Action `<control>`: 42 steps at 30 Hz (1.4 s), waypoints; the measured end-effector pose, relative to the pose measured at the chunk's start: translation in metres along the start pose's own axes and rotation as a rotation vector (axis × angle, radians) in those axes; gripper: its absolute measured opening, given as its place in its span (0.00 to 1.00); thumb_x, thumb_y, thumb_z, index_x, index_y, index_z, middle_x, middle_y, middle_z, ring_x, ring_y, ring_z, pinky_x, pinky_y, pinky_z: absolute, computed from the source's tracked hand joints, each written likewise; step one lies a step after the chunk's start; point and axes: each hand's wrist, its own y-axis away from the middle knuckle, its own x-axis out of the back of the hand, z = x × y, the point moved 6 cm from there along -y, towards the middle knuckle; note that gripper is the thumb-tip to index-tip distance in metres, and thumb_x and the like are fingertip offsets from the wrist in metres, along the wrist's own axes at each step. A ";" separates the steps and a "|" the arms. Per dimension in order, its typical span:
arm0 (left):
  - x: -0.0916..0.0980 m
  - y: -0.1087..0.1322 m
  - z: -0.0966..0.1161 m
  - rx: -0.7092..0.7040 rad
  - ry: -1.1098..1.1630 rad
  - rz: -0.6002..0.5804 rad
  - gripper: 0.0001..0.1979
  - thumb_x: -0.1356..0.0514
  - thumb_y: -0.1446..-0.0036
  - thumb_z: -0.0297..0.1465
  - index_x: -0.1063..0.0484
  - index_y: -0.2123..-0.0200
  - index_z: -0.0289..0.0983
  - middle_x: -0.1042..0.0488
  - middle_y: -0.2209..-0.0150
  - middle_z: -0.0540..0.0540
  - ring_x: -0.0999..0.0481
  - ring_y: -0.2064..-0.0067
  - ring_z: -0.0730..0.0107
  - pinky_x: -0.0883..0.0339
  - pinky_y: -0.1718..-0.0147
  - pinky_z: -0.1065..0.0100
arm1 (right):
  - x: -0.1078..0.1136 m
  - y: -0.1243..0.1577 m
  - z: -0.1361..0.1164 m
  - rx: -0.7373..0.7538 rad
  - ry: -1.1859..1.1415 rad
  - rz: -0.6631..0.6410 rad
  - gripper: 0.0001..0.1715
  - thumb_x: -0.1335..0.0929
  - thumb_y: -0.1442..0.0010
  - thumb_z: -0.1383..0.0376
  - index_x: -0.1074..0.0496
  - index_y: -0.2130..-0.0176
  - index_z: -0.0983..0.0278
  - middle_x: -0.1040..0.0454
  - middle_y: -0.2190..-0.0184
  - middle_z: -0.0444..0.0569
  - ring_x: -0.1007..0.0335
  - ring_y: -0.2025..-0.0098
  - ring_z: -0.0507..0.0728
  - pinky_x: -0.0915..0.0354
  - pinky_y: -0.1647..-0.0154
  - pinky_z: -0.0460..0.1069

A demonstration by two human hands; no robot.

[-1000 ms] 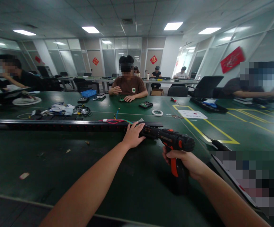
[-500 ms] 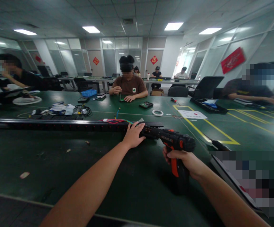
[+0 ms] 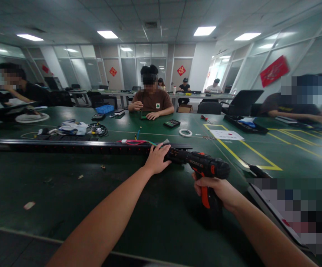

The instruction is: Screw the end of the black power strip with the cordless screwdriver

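The green tabletop (image 3: 74,207) carries scraps (image 3: 29,205) near left, yellow tape markings (image 3: 261,154) right. A long black rail (image 3: 66,147) lies from left to centre; the left hand (image 3: 158,159) rests on its right end, fingers spread. The right hand (image 3: 222,188) grips a drill (image 3: 208,165), nose toward the rail. Far side: seated worker (image 3: 151,102), glass partitions (image 3: 129,70), lit ceiling panels (image 3: 204,31).

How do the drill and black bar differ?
The drill is compact and pistol-shaped; the bar is long and straight. The right hand grips the drill; the left hand rests on the bar. The drill shows bright orange; the bar is nearly all black. Both are mainly dark.
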 end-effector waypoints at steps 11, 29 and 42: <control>0.001 0.000 0.000 -0.003 -0.006 0.007 0.38 0.38 0.38 0.40 0.46 0.29 0.42 0.40 0.30 0.43 0.49 0.28 0.50 0.61 0.31 0.39 | 0.000 -0.001 0.001 0.000 0.006 -0.016 0.11 0.29 0.52 0.62 0.30 0.66 0.62 0.26 0.80 0.44 0.32 0.75 0.56 0.39 0.70 0.49; -0.001 -0.001 -0.001 -0.005 -0.001 0.004 0.39 0.37 0.38 0.41 0.47 0.29 0.42 0.40 0.30 0.43 0.50 0.27 0.50 0.61 0.31 0.38 | 0.001 -0.001 0.002 -0.008 0.019 -0.028 0.11 0.28 0.51 0.62 0.31 0.66 0.61 0.26 0.80 0.44 0.31 0.74 0.56 0.38 0.70 0.49; 0.002 0.000 0.001 -0.001 -0.001 -0.002 0.38 0.38 0.38 0.40 0.47 0.29 0.43 0.40 0.30 0.43 0.50 0.28 0.50 0.61 0.31 0.39 | 0.000 -0.002 0.002 0.003 0.014 -0.047 0.09 0.29 0.51 0.63 0.31 0.68 0.61 0.26 0.80 0.44 0.31 0.75 0.57 0.39 0.70 0.50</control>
